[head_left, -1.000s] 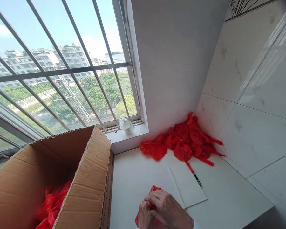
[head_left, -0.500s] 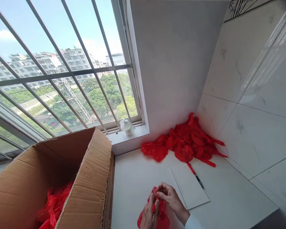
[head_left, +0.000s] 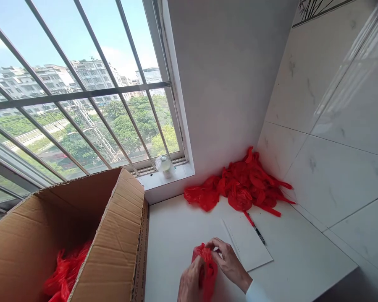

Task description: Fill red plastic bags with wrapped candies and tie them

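Note:
Between my two hands is a crumpled red plastic bag point(head_left: 209, 272), held just above the white tabletop near the bottom of the view. My left hand point(head_left: 190, 282) is closed on the bag's left side, its fingertips partly hidden by the folds. From the right, my right hand point(head_left: 228, 260) pinches the bag's upper edge between thumb and fingers. Further back, a heap of red plastic bags point(head_left: 242, 184) lies against the wall corner. More red bags point(head_left: 67, 270) lie inside the open cardboard box point(head_left: 113, 235) at the left.
A white notepad point(head_left: 248, 245) lies right of my hands, with a black pen point(head_left: 258, 235) on its edge. The white table point(head_left: 166, 235) meets a tiled wall at the right. A small white container point(head_left: 166, 167) stands on the sill of the barred window.
My left hand has shifted slightly left and lower on the bag, which now hangs longer and narrower. The right hand still pinches near its top. The view has turned slightly.

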Available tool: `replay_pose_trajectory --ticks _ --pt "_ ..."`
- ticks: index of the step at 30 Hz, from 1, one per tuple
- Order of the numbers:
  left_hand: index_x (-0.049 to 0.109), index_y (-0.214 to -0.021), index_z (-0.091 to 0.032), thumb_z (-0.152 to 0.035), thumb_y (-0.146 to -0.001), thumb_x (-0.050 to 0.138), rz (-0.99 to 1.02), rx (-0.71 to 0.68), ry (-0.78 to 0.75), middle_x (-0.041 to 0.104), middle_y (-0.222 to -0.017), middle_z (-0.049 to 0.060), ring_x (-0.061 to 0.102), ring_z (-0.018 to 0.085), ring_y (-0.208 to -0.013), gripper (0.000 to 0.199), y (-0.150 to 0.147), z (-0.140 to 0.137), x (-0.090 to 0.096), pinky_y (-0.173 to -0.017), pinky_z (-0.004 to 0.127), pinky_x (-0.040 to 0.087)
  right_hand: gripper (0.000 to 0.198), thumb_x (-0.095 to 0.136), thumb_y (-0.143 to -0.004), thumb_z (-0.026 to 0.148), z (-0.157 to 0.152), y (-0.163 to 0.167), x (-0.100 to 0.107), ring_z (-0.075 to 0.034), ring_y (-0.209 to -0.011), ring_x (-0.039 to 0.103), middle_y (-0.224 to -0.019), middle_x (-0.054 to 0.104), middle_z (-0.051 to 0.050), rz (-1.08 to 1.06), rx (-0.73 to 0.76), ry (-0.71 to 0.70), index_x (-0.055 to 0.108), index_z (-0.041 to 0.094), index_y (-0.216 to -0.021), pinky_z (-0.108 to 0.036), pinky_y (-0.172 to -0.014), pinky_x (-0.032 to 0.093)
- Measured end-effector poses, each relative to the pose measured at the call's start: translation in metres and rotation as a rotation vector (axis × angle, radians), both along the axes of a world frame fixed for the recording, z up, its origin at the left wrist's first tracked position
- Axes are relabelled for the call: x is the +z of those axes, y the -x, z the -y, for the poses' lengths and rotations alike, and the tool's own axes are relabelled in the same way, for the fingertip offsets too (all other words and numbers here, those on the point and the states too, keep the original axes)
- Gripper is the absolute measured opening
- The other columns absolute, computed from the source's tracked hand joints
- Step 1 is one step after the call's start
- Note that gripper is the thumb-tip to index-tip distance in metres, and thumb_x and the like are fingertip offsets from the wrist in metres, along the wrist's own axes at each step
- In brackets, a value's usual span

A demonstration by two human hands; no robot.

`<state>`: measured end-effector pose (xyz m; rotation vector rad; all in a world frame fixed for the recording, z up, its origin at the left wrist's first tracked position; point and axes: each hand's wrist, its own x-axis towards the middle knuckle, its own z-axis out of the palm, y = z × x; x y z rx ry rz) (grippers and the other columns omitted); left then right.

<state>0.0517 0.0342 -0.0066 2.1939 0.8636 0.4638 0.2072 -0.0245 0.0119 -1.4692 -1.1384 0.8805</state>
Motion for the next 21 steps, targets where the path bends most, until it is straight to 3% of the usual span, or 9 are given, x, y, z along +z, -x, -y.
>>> replay_pose_trajectory --ticks 4,8,10,13,15,18,21 --pt "0.055 -0.089 -0.022 -0.009 -0.072 0.046 -0.093 -0.045 -0.373 0.067 -0.078 0.003 0.062 0.018 -0.066 0.024 -0.003 0.006 -0.005 -0.057 0.025 0.045 0.034 0.039 -0.086 0.030 -0.020 0.006 -0.018 -0.019 -0.089 0.062 -0.090 0.069 -0.006 -0.163 0.248 0.011 0.070 0.017 -0.093 -0.031 -0.084 0.045" --pt "0.057 -0.097 -0.023 -0.007 -0.079 0.038 -0.100 0.078 -0.542 0.068 -0.087 0.006 0.065 0.018 -0.071 0.031 0.002 0.006 -0.014 -0.060 0.024 0.048 0.033 0.045 -0.078 0.021 -0.027 0.010 -0.033 -0.016 -0.084 0.061 -0.090 0.070 -0.002 -0.179 0.334 0.059 0.070 0.019 -0.101 -0.026 -0.078 0.045" --pt "0.059 -0.095 -0.023 -0.009 -0.082 0.036 -0.080 0.122 -0.551 0.067 -0.091 0.007 0.065 0.017 -0.071 0.030 0.004 0.006 -0.019 -0.060 0.022 0.048 0.038 0.048 -0.072 0.015 -0.027 0.011 -0.036 -0.013 -0.075 0.059 -0.085 0.069 0.001 -0.134 0.403 0.083 0.069 0.020 -0.103 -0.021 -0.069 0.043" --pt "0.058 -0.087 -0.022 -0.010 -0.083 0.034 -0.027 0.124 -0.515 0.065 -0.089 0.007 0.064 0.015 -0.069 0.027 0.003 0.008 -0.024 -0.061 0.021 0.049 0.029 0.049 -0.068 0.011 -0.027 0.012 -0.035 -0.011 -0.064 0.054 -0.070 0.066 0.003 0.073 0.369 0.107 0.073 0.018 -0.083 -0.019 -0.061 0.038" --pt "0.058 -0.085 -0.021 -0.011 -0.085 0.032 0.001 0.128 -0.470 0.063 -0.088 0.007 0.063 0.014 -0.070 0.028 0.003 0.009 -0.025 -0.062 0.021 0.050 0.028 0.048 -0.069 0.009 -0.026 0.011 -0.032 -0.013 -0.069 0.056 -0.071 0.068 0.001 0.222 0.284 0.097 0.073 0.018 -0.075 -0.021 -0.066 0.039" --pt "0.059 -0.087 -0.020 -0.017 -0.089 0.032 0.008 0.156 -0.385 0.062 -0.091 0.008 0.063 0.016 -0.078 0.028 0.008 0.008 -0.027 -0.069 0.024 0.052 0.033 0.047 -0.075 0.010 -0.023 0.007 -0.024 -0.016 -0.085 0.059 -0.085 0.072 -0.001 0.364 0.244 0.066 0.074 0.024 -0.088 -0.026 -0.080 0.039" --pt "0.062 -0.091 -0.019 -0.029 -0.090 0.037 -0.015 0.183 -0.321 0.064 -0.101 0.010 0.062 0.020 -0.093 0.026 0.024 0.008 -0.036 -0.082 0.032 0.053 0.031 0.049 -0.081 0.015 -0.019 -0.001 -0.024 -0.017 -0.088 0.059 -0.087 0.073 0.000 0.451 0.211 0.064 0.074 0.029 -0.093 -0.029 -0.084 0.038"
